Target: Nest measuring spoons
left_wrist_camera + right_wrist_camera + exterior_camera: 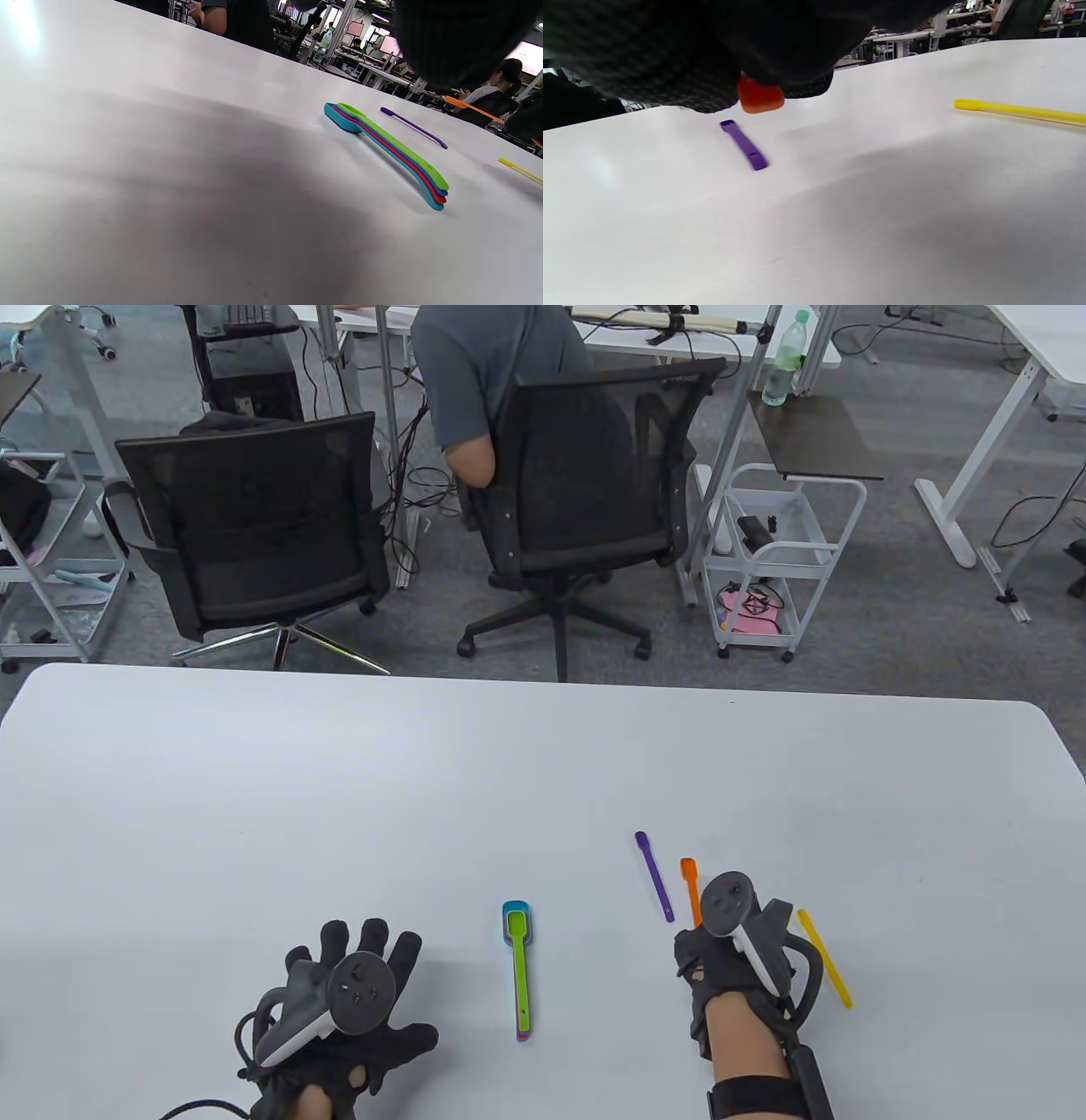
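A nested stack of measuring spoons (519,967), green on top of blue, red and teal, lies at the table's front middle; it also shows in the left wrist view (388,146). A purple spoon (654,875) lies to its right, with a yellow spoon (825,957) further right. My right hand (708,942) grips the handle of an orange spoon (690,886), which points away from me; its end pokes out under my fingers in the right wrist view (759,98). My left hand (356,976) rests flat on the table, fingers spread and empty, left of the stack.
The white table (339,780) stretches wide to the left and back. Beyond its far edge stand two black office chairs (254,517), a seated person and a white cart (776,551).
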Demonstrator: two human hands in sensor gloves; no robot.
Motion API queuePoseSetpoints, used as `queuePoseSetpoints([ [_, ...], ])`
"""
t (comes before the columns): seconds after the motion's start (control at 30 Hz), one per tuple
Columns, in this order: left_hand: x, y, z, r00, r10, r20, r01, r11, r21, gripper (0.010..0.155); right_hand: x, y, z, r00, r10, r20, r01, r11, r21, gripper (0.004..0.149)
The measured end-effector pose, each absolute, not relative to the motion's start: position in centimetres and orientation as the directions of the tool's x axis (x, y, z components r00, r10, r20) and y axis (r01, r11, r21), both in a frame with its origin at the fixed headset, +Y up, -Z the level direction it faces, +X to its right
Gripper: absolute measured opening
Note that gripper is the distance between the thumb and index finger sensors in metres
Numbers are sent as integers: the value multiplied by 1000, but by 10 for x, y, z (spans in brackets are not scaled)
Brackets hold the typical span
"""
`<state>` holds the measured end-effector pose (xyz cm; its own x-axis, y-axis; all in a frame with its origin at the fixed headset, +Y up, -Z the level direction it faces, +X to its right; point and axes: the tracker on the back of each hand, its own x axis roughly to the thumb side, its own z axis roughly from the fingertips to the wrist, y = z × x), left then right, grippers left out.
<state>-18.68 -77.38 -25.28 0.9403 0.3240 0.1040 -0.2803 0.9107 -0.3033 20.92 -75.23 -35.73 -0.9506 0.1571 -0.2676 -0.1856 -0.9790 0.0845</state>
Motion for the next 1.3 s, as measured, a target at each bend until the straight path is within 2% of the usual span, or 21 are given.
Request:
queuePoseSetpoints([
  [0.27,-186,-775,-251,939,326,113,-279,909,-310,106,140,-745,-330,-958,180,-224,-203,-975,87,56],
  [0.63,-184,-775,-249,936,330,125,-279,908,-313,105,72,-759,-308,-969,184,-166,-203,-974,102,56],
  [0.9,-183,-775,-248,936,329,128,-275,907,-319,105,46,-771,-300,-975,186,-122,-199,-974,109,56],
  [1.3,-181,-775,-247,939,317,131,-262,909,-323,105,40,-782,-298,-981,164,-100,-176,-976,128,56],
])
